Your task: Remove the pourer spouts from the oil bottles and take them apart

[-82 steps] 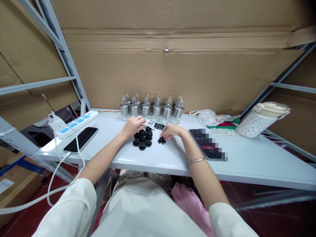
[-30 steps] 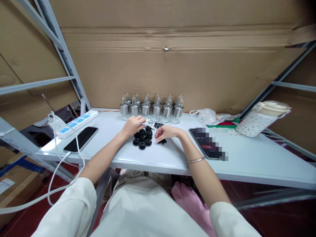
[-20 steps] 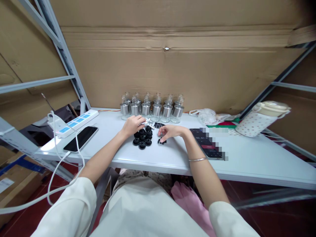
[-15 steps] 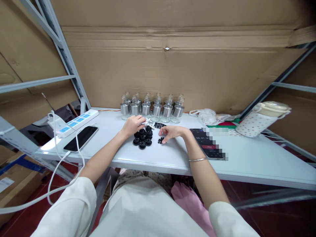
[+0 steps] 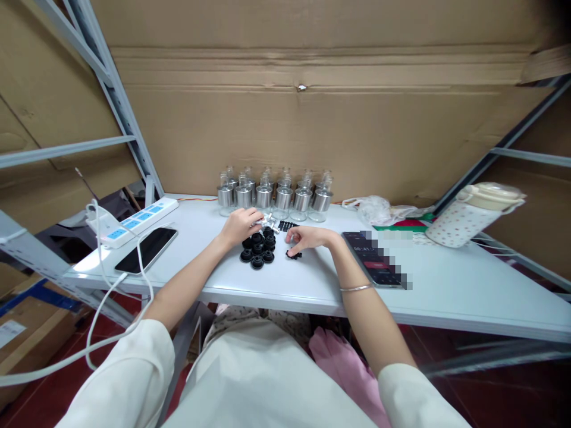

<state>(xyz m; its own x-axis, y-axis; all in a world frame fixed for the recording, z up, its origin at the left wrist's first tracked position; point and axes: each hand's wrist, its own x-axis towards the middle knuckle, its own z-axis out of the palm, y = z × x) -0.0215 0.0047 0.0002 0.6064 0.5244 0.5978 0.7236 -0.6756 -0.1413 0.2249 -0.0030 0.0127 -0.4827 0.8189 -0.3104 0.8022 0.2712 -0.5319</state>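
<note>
My left hand (image 5: 242, 227) rests on the table behind the round black caps (image 5: 257, 249), its fingers loosely stretched with small gaps between them. Its fingertips are beside a cluster of small clear and whitish parts (image 5: 269, 223). I see nothing held in it. My right hand (image 5: 308, 238) is low over a little group of small black pieces (image 5: 294, 255), thumb touching or just above them and index finger apart from the thumb. Part of that group is hidden under the hand. A row of small black parts (image 5: 286, 226) lies just behind it.
Glass bottles with silver metal sleeves (image 5: 284, 198) stand in rows at the back. Phones lie left (image 5: 147, 249) and right (image 5: 375, 261). A power strip (image 5: 138, 223), a plastic bag (image 5: 377, 209) and a dotted flask (image 5: 473, 217) are farther out.
My right thumb has shifted slightly left, and the small black pieces beneath it now sit closer together, a little to the right. My left hand has not moved.
</note>
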